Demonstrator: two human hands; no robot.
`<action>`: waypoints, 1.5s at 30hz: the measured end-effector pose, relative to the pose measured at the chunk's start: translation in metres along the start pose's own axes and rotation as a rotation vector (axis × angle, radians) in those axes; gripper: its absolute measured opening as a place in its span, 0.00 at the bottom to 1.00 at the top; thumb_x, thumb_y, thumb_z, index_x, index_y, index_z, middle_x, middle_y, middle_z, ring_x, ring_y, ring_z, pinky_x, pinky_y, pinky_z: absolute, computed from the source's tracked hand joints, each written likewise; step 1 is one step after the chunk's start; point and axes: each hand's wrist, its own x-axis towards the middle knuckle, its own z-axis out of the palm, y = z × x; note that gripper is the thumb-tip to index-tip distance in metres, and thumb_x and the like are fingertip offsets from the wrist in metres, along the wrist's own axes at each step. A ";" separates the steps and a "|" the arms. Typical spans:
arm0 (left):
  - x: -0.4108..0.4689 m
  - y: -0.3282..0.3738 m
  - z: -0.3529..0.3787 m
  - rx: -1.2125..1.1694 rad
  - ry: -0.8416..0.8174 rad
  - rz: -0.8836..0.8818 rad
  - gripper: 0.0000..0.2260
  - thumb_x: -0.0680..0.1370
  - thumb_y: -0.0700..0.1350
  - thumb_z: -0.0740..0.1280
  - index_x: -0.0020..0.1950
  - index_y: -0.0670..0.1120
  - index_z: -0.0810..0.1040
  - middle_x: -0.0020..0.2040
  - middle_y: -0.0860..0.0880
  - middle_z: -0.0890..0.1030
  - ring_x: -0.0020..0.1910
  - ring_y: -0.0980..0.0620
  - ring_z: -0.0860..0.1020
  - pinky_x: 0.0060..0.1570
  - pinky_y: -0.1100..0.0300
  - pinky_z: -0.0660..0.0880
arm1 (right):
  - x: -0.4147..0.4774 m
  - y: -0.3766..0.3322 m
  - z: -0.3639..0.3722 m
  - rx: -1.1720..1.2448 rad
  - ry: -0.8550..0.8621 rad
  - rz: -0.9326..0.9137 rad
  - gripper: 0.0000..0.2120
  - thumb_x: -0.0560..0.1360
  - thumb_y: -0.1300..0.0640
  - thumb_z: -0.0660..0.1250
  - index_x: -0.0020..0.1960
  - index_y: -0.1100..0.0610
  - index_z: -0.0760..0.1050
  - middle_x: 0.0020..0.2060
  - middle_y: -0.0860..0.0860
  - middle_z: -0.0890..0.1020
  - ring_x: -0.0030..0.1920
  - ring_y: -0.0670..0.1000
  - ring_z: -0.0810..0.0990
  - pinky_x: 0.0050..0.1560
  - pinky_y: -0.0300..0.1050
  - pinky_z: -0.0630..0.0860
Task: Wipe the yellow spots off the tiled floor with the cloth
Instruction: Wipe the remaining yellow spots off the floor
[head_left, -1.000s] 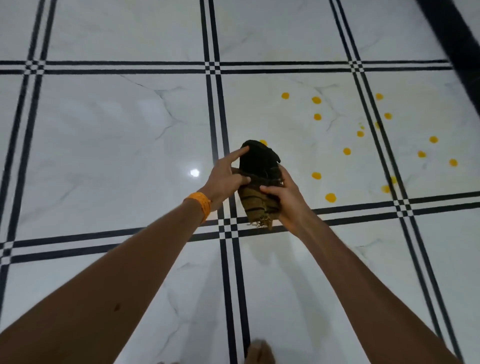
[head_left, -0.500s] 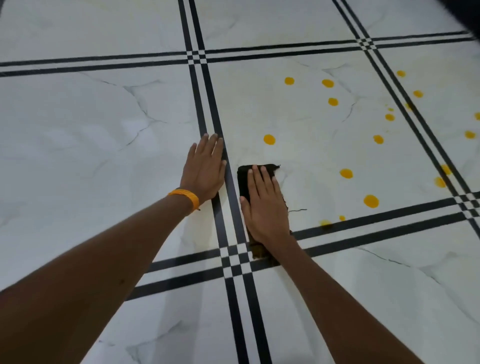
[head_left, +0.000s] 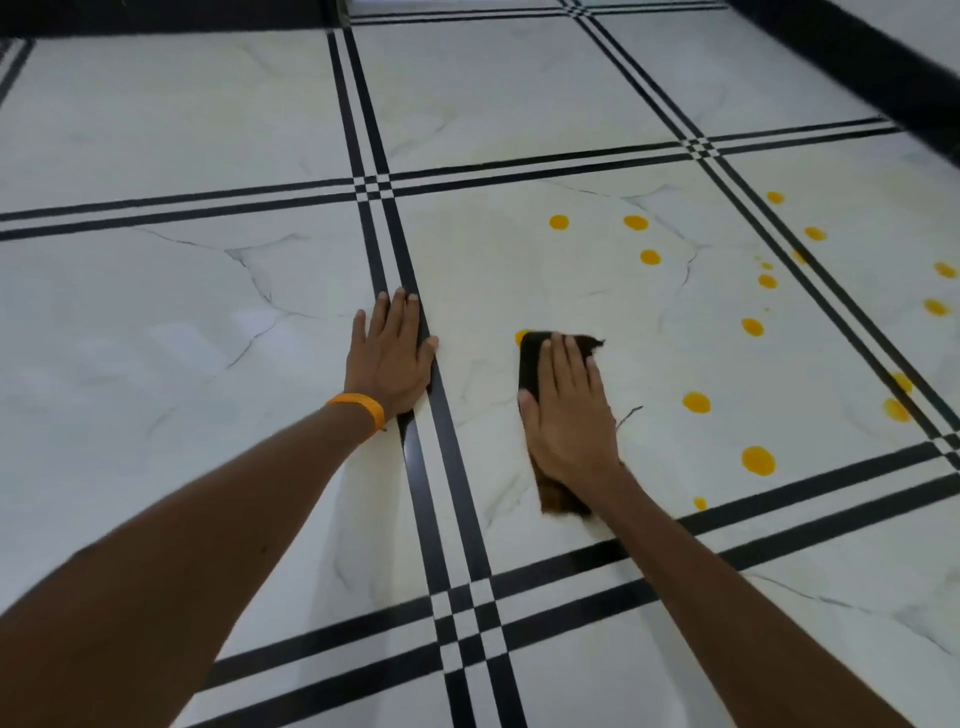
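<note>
Nearest, the right hand (head_left: 569, 415) lies flat, fingers spread, pressing the dark cloth (head_left: 531, 364) onto the tiled floor (head_left: 208, 312); the left hand (head_left: 395, 358) rests open beside it, orange wristband (head_left: 361, 408) on; no writing shows; since half a second ago the cloth slid forward, touching a yellow spot (head_left: 521, 336); more yellow spots (head_left: 696, 402) beyond.

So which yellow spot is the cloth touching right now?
The spot peeking out at the cloth's far left corner, by the right hand. Every other spot lies clear of it.
</note>
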 end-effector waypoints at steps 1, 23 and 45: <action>-0.001 0.001 0.002 0.011 0.010 0.002 0.28 0.84 0.54 0.48 0.81 0.43 0.48 0.82 0.45 0.48 0.81 0.44 0.45 0.78 0.43 0.44 | -0.012 0.010 0.000 0.012 -0.032 -0.058 0.33 0.83 0.45 0.46 0.81 0.64 0.52 0.81 0.57 0.54 0.82 0.56 0.52 0.81 0.54 0.47; 0.002 -0.003 0.012 0.042 0.091 0.027 0.26 0.84 0.51 0.47 0.81 0.44 0.48 0.82 0.46 0.51 0.81 0.47 0.48 0.78 0.44 0.48 | 0.128 -0.052 -0.001 0.010 0.013 0.114 0.32 0.85 0.47 0.47 0.81 0.66 0.50 0.81 0.63 0.56 0.81 0.59 0.52 0.81 0.56 0.47; -0.007 0.100 0.015 -0.039 0.022 0.283 0.29 0.84 0.54 0.49 0.81 0.40 0.48 0.82 0.44 0.47 0.81 0.46 0.44 0.78 0.45 0.43 | -0.059 0.120 -0.030 -0.046 0.035 0.304 0.35 0.82 0.43 0.44 0.81 0.65 0.54 0.80 0.61 0.58 0.81 0.58 0.55 0.80 0.57 0.50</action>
